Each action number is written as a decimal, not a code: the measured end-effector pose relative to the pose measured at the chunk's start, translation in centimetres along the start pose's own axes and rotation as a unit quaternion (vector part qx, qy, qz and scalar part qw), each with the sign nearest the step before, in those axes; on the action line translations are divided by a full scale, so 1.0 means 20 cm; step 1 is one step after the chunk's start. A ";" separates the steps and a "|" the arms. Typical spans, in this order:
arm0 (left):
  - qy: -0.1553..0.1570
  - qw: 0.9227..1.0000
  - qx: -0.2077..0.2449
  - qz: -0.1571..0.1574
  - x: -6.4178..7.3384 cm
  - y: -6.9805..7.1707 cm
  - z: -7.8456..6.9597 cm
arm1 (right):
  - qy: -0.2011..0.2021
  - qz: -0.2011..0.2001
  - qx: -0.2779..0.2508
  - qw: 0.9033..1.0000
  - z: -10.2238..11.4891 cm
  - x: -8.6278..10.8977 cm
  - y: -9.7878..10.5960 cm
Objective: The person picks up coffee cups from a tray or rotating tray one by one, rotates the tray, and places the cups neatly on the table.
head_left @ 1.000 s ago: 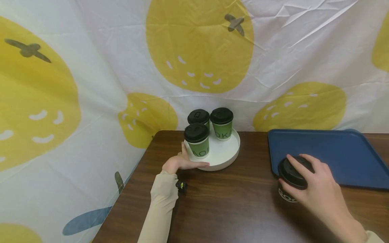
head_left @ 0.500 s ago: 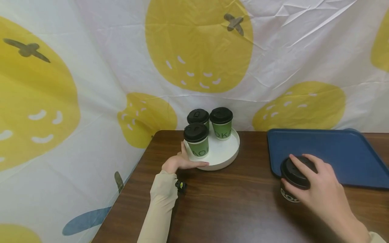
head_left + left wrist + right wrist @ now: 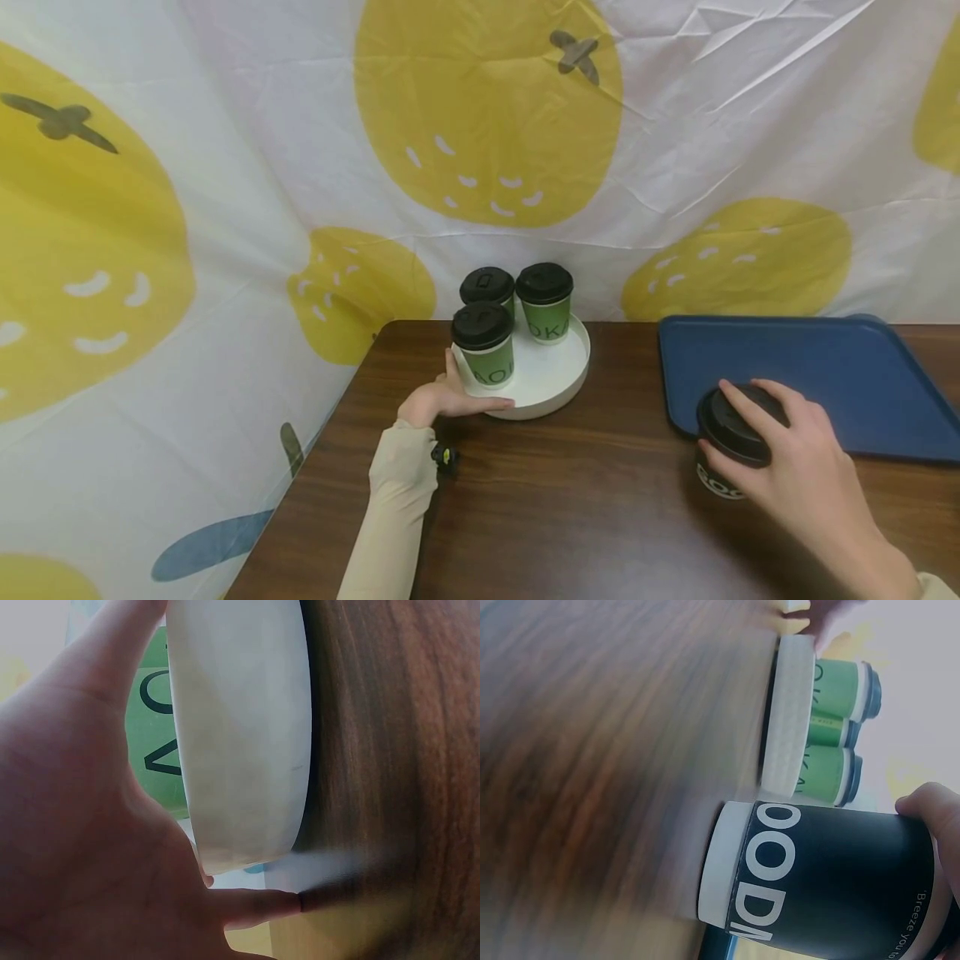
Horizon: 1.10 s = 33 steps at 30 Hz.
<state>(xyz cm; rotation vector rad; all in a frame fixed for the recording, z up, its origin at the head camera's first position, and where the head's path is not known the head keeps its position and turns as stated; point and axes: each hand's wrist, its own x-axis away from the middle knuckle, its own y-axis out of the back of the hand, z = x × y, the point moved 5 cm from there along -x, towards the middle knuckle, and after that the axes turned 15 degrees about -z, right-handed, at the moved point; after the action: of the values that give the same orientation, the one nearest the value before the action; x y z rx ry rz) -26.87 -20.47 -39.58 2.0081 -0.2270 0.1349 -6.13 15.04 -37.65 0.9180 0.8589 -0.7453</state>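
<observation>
My right hand (image 3: 806, 467) grips a black paper coffee cup (image 3: 840, 877) from above, fingers and thumb around its black lid (image 3: 738, 425). The cup is upright, its base at or very near the table, by the front left corner of the blue tray. White lettering shows on its side in the right wrist view. On the left, my left hand (image 3: 446, 398) rests against a round white tray (image 3: 551, 392), thumb along the near rim and fingers at the left side. That tray bears a front green coffee cup (image 3: 491, 362), a right one (image 3: 547, 317) and a back one (image 3: 487, 287), all with black lids.
A blue rectangular tray (image 3: 840, 375) lies at the back right of the brown wooden table (image 3: 570, 500). Behind the table hangs a white cloth (image 3: 675, 167) with a yellow fruit print. A small black device (image 3: 445, 458) sits at my left wrist.
My right hand and the black coffee cup have shifted slightly to the right. The left hand, the white tray and the green cups keep their places; the head view has drifted a little.
</observation>
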 end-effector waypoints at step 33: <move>0.002 1.000 -0.005 0.006 -0.03 -0.01 0.01 | -0.015 0.009 0.022 1.000 -0.06 0.01 0.04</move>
<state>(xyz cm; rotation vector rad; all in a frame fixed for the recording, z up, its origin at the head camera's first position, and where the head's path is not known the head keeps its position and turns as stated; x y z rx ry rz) -27.34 -20.44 -40.01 1.9976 -0.2358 0.1456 -5.65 16.38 -37.98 0.9503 0.8091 -0.7643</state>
